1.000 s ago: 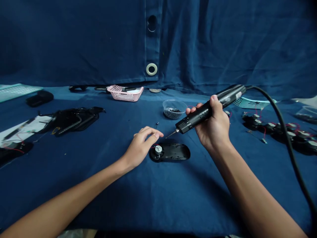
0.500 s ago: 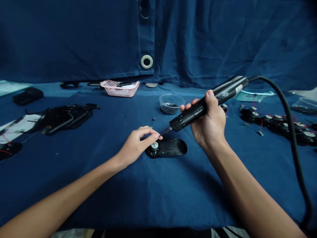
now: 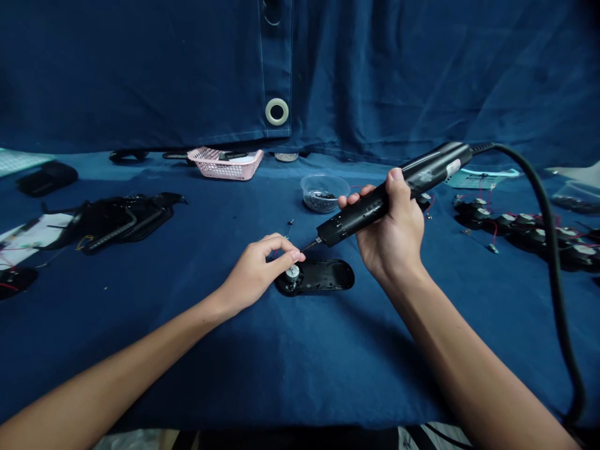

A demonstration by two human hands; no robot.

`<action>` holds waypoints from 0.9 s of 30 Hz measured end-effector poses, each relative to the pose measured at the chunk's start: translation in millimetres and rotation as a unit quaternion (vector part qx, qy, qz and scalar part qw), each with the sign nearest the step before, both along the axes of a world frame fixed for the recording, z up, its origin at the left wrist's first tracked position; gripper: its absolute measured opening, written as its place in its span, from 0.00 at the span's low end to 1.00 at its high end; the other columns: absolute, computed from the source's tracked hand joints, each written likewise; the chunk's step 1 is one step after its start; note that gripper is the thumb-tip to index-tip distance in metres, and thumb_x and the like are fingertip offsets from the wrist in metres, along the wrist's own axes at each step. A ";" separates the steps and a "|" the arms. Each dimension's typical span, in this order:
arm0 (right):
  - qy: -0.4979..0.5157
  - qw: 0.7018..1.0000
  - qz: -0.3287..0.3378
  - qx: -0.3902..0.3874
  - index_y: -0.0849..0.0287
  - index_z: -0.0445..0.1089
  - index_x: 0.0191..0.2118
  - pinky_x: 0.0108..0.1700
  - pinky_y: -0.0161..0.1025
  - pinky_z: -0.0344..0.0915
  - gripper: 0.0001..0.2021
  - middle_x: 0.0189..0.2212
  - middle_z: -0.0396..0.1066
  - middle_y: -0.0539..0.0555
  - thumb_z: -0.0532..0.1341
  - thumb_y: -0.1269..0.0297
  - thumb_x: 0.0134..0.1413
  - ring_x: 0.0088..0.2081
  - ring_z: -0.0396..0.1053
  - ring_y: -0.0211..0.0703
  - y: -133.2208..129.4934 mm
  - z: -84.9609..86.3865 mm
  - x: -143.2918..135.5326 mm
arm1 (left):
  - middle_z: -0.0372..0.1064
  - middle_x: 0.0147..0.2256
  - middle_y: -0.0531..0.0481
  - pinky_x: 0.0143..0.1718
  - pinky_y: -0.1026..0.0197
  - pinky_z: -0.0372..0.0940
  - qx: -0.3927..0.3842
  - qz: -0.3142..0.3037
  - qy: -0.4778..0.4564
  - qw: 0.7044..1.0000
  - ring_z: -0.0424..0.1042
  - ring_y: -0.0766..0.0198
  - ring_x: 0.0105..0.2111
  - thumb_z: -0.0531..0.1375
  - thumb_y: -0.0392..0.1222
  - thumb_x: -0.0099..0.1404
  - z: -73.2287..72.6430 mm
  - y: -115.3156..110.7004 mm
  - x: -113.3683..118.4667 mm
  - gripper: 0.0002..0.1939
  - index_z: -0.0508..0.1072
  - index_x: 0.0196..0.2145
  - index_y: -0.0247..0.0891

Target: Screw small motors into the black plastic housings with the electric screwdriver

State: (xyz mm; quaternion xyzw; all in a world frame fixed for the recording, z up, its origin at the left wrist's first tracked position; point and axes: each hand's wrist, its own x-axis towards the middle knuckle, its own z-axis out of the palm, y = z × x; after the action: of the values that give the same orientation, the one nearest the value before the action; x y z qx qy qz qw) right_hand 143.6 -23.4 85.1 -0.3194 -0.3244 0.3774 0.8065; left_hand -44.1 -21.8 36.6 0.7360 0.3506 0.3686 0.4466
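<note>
Black oblong shell [image 3: 330, 275], head view: it lay open side up on the blue cloth [image 3: 281, 369], in front of the person and below the fingers, with a round, pale-topped component [image 3: 292, 273] standing in its left end. The left hand [image 3: 257, 267] was pinched, thumb and forefinger drawn together at the tip of a slender metal bit [image 3: 310, 244]; whether a small screw sat between them could not be told. The right hand [image 3: 397, 232] was clamped around the barrel of a powered screwdriver [image 3: 391, 195], tilted with its bit toward the pinch. The step in hand appeared to be meeting bit and fingertips above the shell; the next move would seem to call for a steady wrist and a bit kept in line. As to materials, the shell looked like smooth, glossy plastic, shallow and round-ended; the driver was a dark cylinder, ribbed near its nose, trailing a thick, flexible cable [image 3: 549, 231]. Behind stood a clear, round plastic tub [image 3: 308, 197] of small dark pieces and a pink, perforated, flaring basket [image 3: 234, 172]. The cloth was matt and softly creased.
</note>
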 end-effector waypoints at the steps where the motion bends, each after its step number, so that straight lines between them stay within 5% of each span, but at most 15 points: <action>1: 0.001 1.000 -0.002 0.001 0.56 0.61 0.34 0.34 0.39 0.75 0.13 0.24 0.64 0.45 0.63 0.54 0.56 0.26 0.70 0.35 0.1 0.3 -0.2 | 0.71 0.36 0.49 0.45 0.57 0.60 0.001 0.000 0.001 1.000 0.69 0.60 0.39 0.59 0.46 0.67 0.2 -0.1 0.1 0.10 0.75 0.32 0.38; 7: -0.006 1.000 0.000 -0.002 0.55 0.61 0.32 0.38 0.42 0.75 0.13 0.25 0.64 0.45 0.64 0.54 0.55 0.26 0.71 0.35 -0.1 0.4 2.9 | 0.71 0.38 0.49 0.45 0.58 0.61 0.002 -0.003 0.008 1.000 0.70 0.60 0.41 0.57 0.47 0.68 -0.4 -2.5 1.0 0.11 0.76 0.35 0.38; 12: -0.029 1.000 -0.009 0.009 0.55 0.62 0.32 0.39 0.43 0.75 0.13 0.26 0.64 0.45 0.64 0.54 0.55 0.26 0.70 0.35 -1.3 -0.1 8.1 | 0.68 0.48 0.48 0.53 0.56 0.60 0.041 -0.001 0.009 0.999 0.67 0.58 0.50 0.55 0.54 0.70 -12.8 5.4 -4.7 0.17 0.73 0.48 0.42; 21: -0.046 0.998 -0.043 0.023 0.54 0.62 0.32 0.37 0.43 0.75 0.10 0.25 0.65 0.46 0.62 0.56 0.57 0.26 0.69 0.36 1.6 2.0 24.4 | 0.60 0.58 0.46 0.62 0.45 0.50 0.099 -0.080 0.203 0.971 0.56 0.49 0.60 0.64 0.61 0.59 -29.4 21.8 -17.2 0.34 0.63 0.59 0.47; 27: -0.085 0.995 -0.043 0.031 0.52 0.61 0.34 0.36 0.42 0.75 0.09 0.26 0.65 0.45 0.62 0.56 0.57 0.26 0.69 0.36 -1.7 1.1 22.2 | 0.64 0.55 0.46 0.61 0.45 0.49 0.112 -0.125 0.252 0.953 0.59 0.49 0.57 0.64 0.59 0.59 -28.0 17.7 -15.8 0.32 0.64 0.58 0.48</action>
State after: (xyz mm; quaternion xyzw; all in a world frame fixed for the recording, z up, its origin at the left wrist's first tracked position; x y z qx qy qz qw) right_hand 165.8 -25.1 86.1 -0.3386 -0.3892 0.3040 0.8009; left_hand -59.9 -4.2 8.6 0.8883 0.3134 0.1490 0.3007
